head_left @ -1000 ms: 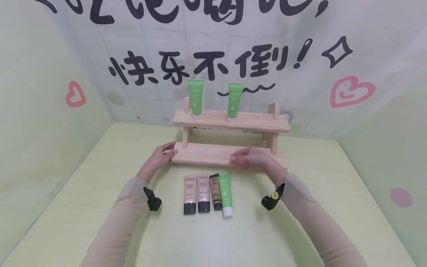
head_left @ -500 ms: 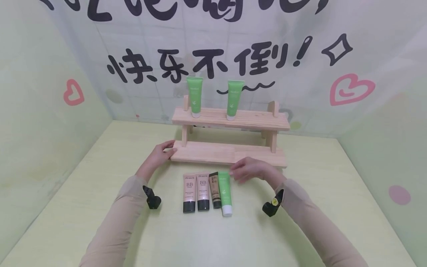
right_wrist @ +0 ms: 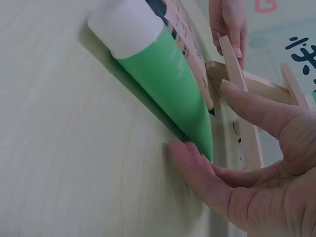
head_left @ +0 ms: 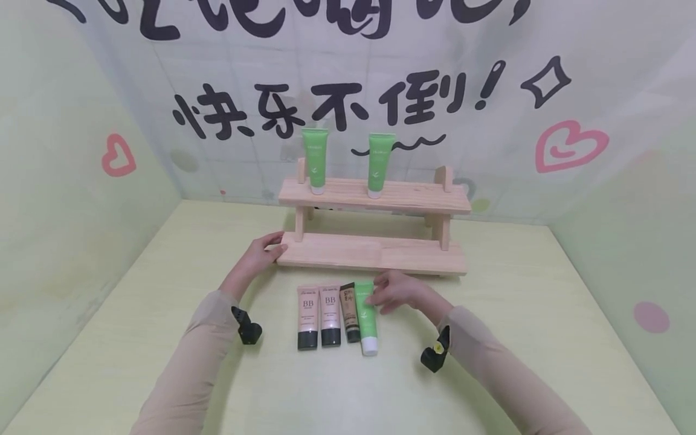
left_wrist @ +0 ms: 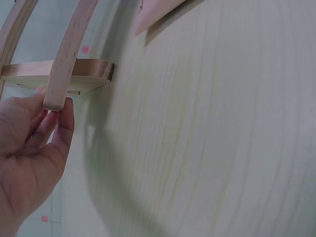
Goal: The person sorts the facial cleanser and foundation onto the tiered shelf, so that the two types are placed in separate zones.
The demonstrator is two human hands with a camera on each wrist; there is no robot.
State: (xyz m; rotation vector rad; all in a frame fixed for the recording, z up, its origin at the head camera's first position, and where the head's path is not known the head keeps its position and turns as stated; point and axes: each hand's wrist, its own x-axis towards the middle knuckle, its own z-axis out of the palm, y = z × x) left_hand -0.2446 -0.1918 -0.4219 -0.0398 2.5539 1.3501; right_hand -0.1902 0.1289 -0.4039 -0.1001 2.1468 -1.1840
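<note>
My left hand [head_left: 258,255] pinches the left end of the lower board of a two-tier wooden shelf [head_left: 331,251]; the left wrist view shows thumb and fingers on the board's end [left_wrist: 59,94]. On the table, the rightmost tube in a row is a green squeeze tube [head_left: 367,317] with a white cap towards me. Around its flat top end hovers my right hand [head_left: 405,291], thumb spread away from the fingers. In the right wrist view, the fingertips [right_wrist: 180,148] are right at the edge of the green tube [right_wrist: 168,84], while the thumb stands apart above it.
Beside the green tube lie a brown tube [head_left: 350,314] and two pink BB cream tubes, one left [head_left: 307,317] and one nearer the middle [head_left: 330,315]. Two more green tubes, one left [head_left: 316,160] and one right [head_left: 380,164], stand upright on the upper board. Printed walls enclose the table.
My right hand has left the lower board's front edge and come down towards me, to the top of the lying green tube. The left hand keeps its place on the shelf.
</note>
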